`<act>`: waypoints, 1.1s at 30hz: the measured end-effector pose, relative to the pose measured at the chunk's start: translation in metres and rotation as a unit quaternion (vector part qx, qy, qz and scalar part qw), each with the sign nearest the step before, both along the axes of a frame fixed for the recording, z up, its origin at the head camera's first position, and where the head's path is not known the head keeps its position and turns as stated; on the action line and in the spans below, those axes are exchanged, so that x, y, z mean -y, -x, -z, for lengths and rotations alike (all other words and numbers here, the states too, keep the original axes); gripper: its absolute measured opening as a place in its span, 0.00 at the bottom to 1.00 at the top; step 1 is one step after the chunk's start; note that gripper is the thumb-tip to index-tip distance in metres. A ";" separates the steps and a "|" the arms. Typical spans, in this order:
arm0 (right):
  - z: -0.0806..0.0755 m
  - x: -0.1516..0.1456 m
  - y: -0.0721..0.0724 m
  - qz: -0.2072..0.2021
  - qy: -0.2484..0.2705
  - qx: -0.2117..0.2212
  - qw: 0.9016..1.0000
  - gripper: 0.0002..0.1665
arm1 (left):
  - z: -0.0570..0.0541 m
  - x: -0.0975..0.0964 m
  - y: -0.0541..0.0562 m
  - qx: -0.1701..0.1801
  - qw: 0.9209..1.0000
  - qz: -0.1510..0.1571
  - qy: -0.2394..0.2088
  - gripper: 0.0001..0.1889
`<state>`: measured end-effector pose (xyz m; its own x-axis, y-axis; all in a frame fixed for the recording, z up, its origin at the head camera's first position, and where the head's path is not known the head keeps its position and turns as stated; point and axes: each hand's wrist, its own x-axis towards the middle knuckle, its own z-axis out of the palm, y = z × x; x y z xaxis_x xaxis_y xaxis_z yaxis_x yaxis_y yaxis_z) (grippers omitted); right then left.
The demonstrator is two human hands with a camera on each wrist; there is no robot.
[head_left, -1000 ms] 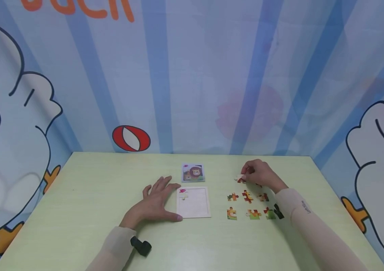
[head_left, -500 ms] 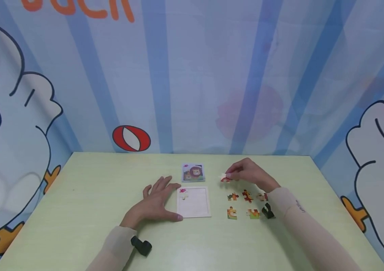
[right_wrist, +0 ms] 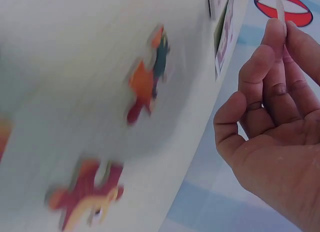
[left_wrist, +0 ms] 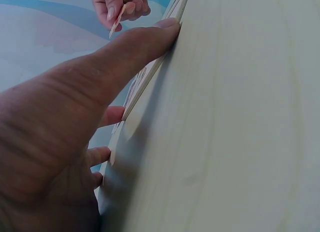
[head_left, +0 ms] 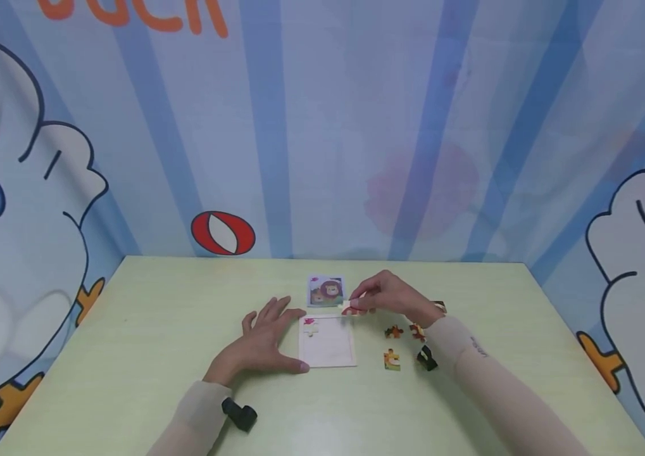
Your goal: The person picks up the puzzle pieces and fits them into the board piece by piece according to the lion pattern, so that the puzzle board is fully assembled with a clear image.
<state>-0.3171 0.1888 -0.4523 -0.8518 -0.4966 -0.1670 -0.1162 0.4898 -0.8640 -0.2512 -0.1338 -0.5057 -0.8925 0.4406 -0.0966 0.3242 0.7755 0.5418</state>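
Note:
My left hand (head_left: 262,345) lies at the left side of a shallow white puzzle tray (head_left: 326,345), thumb at its near corner and index finger at its far corner. One puzzle piece (head_left: 311,328), partly pink, sits in the tray's far left corner. Over by the far right corner, my right hand (head_left: 393,297) pinches a red and white puzzle piece (head_left: 348,308) between thumb and index finger. In the left wrist view that held piece (left_wrist: 117,21) is seen nearly edge-on, raised above the tray.
Behind the tray lies a picture card with a lion (head_left: 325,291). Loose puzzle pieces lie right of the tray, among them a yellow-green one (head_left: 392,360) and an orange one (head_left: 394,331); my right forearm (head_left: 470,354) covers others. A striped curtain (head_left: 322,139) hangs behind the table.
My right hand has lifted the red and white puzzle piece from the far row and carried it left to the tray's far right corner. The left hand has stayed put.

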 end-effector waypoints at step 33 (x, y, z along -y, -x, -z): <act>0.016 0.056 0.004 -0.018 -0.054 0.004 0.998 0.06 | -0.002 -0.002 -0.001 0.000 1.000 -0.004 0.008 0.54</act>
<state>-0.3207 0.1324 -0.4682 -0.8320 -0.5058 -0.2278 -0.1286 0.5754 -0.8077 -0.2504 -0.1323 -0.5033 -0.8961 0.4315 -0.1043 0.3174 0.7871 0.5289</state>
